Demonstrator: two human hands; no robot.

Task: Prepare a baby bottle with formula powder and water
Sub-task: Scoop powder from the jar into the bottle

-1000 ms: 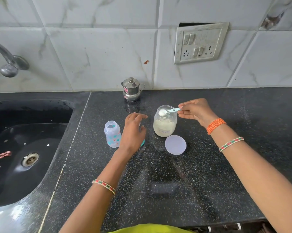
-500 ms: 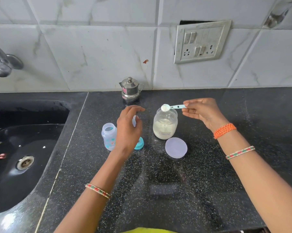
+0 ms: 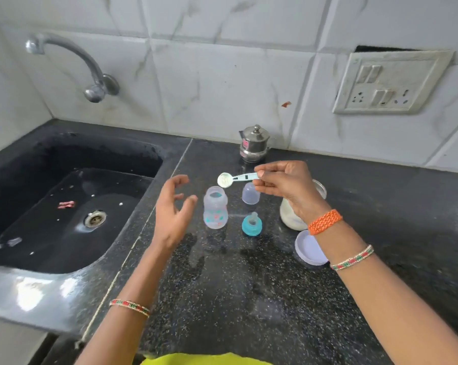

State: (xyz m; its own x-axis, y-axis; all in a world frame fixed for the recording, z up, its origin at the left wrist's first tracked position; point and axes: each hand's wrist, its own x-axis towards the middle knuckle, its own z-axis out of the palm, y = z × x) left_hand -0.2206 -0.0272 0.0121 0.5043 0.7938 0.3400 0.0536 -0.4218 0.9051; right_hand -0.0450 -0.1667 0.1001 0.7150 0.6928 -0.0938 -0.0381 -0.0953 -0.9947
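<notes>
A small clear baby bottle (image 3: 215,208) with coloured dots stands uncapped on the black counter. My right hand (image 3: 283,184) pinches the handle of a light-blue scoop (image 3: 235,178) whose bowl, heaped with white powder, hovers just above and right of the bottle's mouth. My left hand (image 3: 173,209) is open, fingers curled, just left of the bottle and not touching it. The teal nipple ring (image 3: 252,224) and the clear cap (image 3: 250,193) sit right of the bottle. The glass formula jar (image 3: 291,216) is partly hidden behind my right wrist; its lid (image 3: 310,248) lies in front.
A deep black sink (image 3: 72,206) with a tap (image 3: 91,67) fills the left side. A small steel pot (image 3: 254,144) stands by the tiled wall. A switch and socket plate (image 3: 391,83) is mounted on the wall at right.
My right hand carried the filled scoop left from above the jar to above the bottle. My left hand moved from in front of the nipple ring to the bottle's left. The camera turned left.
</notes>
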